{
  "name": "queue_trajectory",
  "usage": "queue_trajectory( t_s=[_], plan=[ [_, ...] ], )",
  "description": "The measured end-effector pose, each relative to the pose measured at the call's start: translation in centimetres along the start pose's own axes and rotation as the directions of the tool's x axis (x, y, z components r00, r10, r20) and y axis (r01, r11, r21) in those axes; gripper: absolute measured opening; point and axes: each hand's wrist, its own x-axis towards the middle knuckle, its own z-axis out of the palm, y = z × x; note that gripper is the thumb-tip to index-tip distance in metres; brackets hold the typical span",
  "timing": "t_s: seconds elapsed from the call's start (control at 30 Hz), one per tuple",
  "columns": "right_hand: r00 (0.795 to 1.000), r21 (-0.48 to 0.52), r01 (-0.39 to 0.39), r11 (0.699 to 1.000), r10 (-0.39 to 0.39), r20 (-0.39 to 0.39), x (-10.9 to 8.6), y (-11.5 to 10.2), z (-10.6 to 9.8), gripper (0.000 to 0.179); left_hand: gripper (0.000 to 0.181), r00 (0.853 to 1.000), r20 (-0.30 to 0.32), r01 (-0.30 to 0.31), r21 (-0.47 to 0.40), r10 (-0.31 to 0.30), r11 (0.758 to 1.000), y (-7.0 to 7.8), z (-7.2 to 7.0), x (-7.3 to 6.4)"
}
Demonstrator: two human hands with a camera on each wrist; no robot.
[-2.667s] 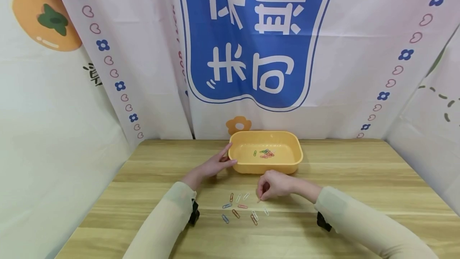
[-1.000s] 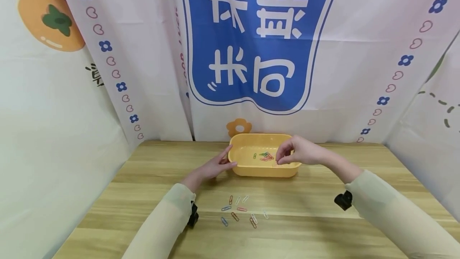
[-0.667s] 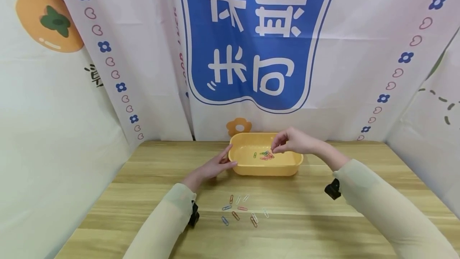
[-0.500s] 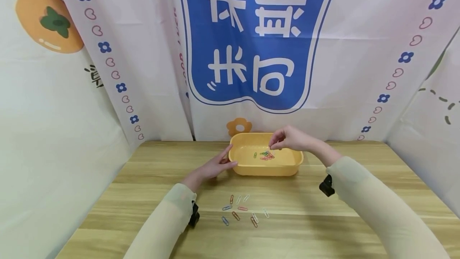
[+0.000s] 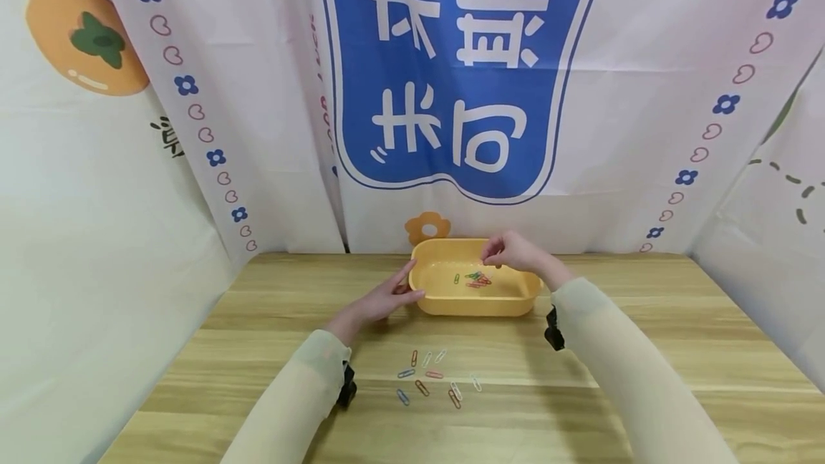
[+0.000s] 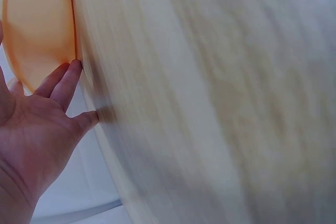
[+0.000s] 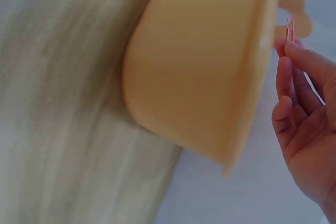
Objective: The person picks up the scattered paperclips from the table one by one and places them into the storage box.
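Note:
My right hand [image 5: 512,253] is above the right half of the yellow basin [image 5: 477,306]. Between its thumb and fingertips it pinches a pink paper clip [image 7: 290,31], which shows plainly in the right wrist view. Several green and red paper clips [image 5: 479,281] lie together on the basin's floor, and one green paper clip [image 5: 457,278] lies apart to their left. With fingers spread and fairly straight, my left hand [image 5: 382,301] touches the basin's left end; the left wrist view has its fingertips against the basin's wall [image 6: 42,30].
On the wooden table [image 5: 290,392], in front of the basin, are several loose paper clips: blue paper clips [image 5: 402,397], brown-red ones [image 5: 422,388], a pink one [image 5: 435,374] and white ones [image 5: 440,356]. A printed curtain [image 5: 619,163] hangs right behind the basin.
From the table in front, my right hand has risen to over the basin with the pinched paper clip, then shifted slightly left and back. The right forearm swings inward; my left hand keeps its place.

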Motion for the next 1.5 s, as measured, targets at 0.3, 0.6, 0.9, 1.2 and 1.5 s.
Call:
queue_trajectory(
  t_s=[0.3,0.6,0.9,1.2,1.5],
  plan=[
    [0.993,-0.009,-0.063,0.998,0.061,-0.096,0.6,2.5,0.5,0.005,0.079,1.000,-0.003,-0.010,-0.026,0.010,1.000,0.1,0.0,0.1],
    [0.992,-0.076,-0.092,0.993,0.085,-0.090,1.1,2.8,1.1,0.004,0.079,1.000,-0.011,0.000,-0.015,-0.001,1.000,0.1,0.0,0.0],
    [0.995,-0.097,-0.085,0.992,0.079,-0.067,1.0,2.1,1.1,0.012,0.080,1.000,-0.005,-0.006,0.004,0.006,1.000,0.0,-0.1,0.0],
    [0.998,-0.115,-0.052,0.992,0.047,-0.051,0.0,1.3,0.8,0.012,0.080,1.000,-0.001,-0.010,-0.012,0.010,1.000,-0.1,0.1,-0.1],
    [0.995,-0.084,0.096,0.992,-0.095,0.013,-2.4,-0.9,0.4,0.011,0.080,1.000,0.001,-0.017,-0.016,0.017,1.000,0.0,-0.1,-0.3]
  ],
)
